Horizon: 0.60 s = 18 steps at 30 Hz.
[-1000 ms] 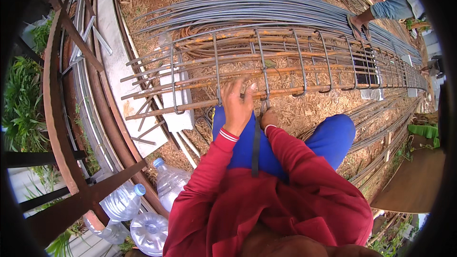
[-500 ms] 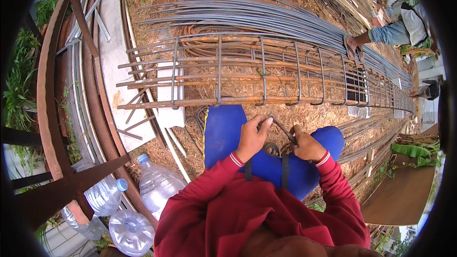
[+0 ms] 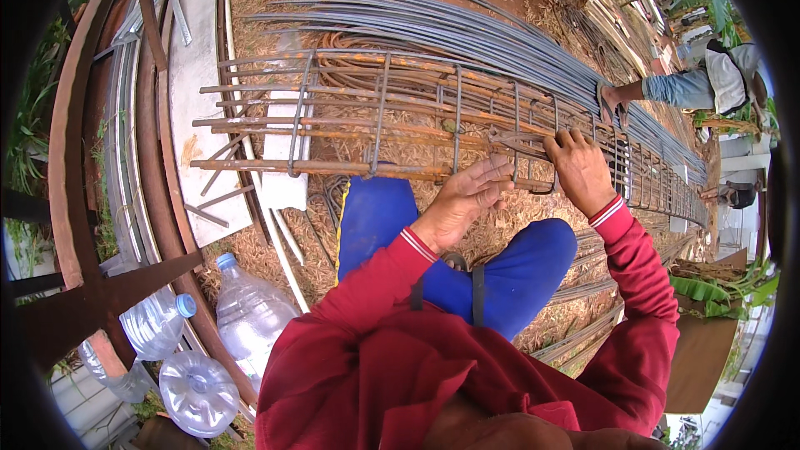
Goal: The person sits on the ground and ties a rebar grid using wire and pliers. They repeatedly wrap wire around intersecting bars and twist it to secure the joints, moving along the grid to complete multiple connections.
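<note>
The rusty rebar cage (image 3: 383,129) is gripped by both hands: left hand (image 3: 467,196) curled on a bar, right hand (image 3: 579,167) seemingly pinching pliers (image 3: 517,140). Clear bottles (image 3: 250,317) are seen at seven o'clock.

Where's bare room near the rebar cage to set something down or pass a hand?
Free: the pale slab left of the rebar cage, and the straw ground between cage end and blue trouser leg. Crowded: the cage's near bars where the left hand and right hand work, the grey rod bundle behind, and the plastic bottles lower left.
</note>
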Each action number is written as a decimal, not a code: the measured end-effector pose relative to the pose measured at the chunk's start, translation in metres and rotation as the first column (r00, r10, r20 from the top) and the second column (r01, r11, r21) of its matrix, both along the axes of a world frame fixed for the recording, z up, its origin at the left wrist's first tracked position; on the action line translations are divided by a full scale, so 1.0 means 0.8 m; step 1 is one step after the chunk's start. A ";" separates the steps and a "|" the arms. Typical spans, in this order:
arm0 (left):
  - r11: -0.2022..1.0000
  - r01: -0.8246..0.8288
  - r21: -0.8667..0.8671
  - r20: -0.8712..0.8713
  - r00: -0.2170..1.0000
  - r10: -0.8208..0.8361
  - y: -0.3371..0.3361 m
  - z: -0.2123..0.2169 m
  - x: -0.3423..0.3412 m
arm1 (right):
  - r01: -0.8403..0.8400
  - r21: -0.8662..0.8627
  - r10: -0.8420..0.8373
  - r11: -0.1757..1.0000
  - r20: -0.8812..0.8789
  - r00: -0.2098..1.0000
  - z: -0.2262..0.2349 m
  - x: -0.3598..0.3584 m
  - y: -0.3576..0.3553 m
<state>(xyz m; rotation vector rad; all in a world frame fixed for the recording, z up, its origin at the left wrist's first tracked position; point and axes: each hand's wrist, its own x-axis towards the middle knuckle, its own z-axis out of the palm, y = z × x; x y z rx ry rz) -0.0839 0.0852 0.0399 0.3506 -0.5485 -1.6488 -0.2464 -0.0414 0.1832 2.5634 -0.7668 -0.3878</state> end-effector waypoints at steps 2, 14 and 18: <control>0.994 0.082 0.067 -0.184 0.981 -0.069 -0.002 0.001 0.017 | 0.006 -0.009 -0.006 1.000 -0.079 0.997 -0.003 0.006 -0.012; 0.866 -0.093 0.490 -0.403 0.857 0.321 -0.059 0.034 -0.031 | -0.170 -0.211 0.142 0.963 -0.140 0.980 -0.038 0.048 -0.036; 0.850 -0.034 0.526 -0.496 0.799 0.339 -0.063 0.035 -0.032 | -0.213 -0.183 0.182 0.960 -0.172 0.968 -0.040 0.053 -0.046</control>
